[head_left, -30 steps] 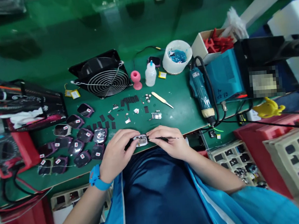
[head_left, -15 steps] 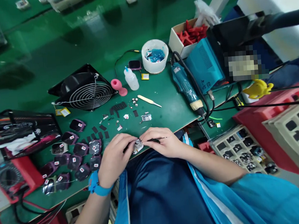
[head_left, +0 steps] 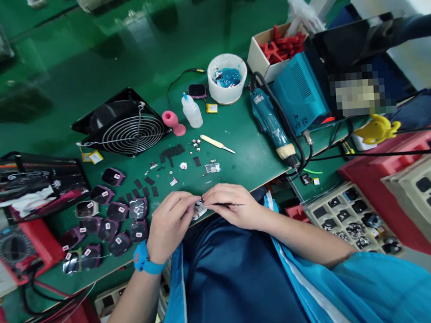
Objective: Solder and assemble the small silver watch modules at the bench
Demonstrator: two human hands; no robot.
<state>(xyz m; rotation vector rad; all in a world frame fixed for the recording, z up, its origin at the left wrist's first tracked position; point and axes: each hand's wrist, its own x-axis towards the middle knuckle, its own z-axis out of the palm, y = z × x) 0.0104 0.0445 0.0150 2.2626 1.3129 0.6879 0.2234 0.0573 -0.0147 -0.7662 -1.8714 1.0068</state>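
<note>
At the table's front edge my left hand (head_left: 172,222), with a blue band on its wrist, pinches a small white and silver electronic part (head_left: 200,211). The fingers cover much of this part. Close against it, my right hand (head_left: 234,205) is closed round a slim dark tool (head_left: 236,204) whose thin end sticks out to the right. Its working tip is hidden at the fingertips. Just beyond the hands lie a small circuit board (head_left: 212,167), a cream-handled pointed tool (head_left: 217,144) and several black pads (head_left: 155,191).
Purple-framed watch-like devices (head_left: 117,211) fill the left, near a red multimeter (head_left: 14,244). Farther back stand a fan (head_left: 134,132), a white bottle (head_left: 192,111) and a round white tub (head_left: 228,94). An electric screwdriver (head_left: 270,123) and a blue box (head_left: 299,94) are at right.
The view has shifted slightly, so the table's things appear a little to the right. Both hands keep their grips, with only slight finger movement at the small part.
</note>
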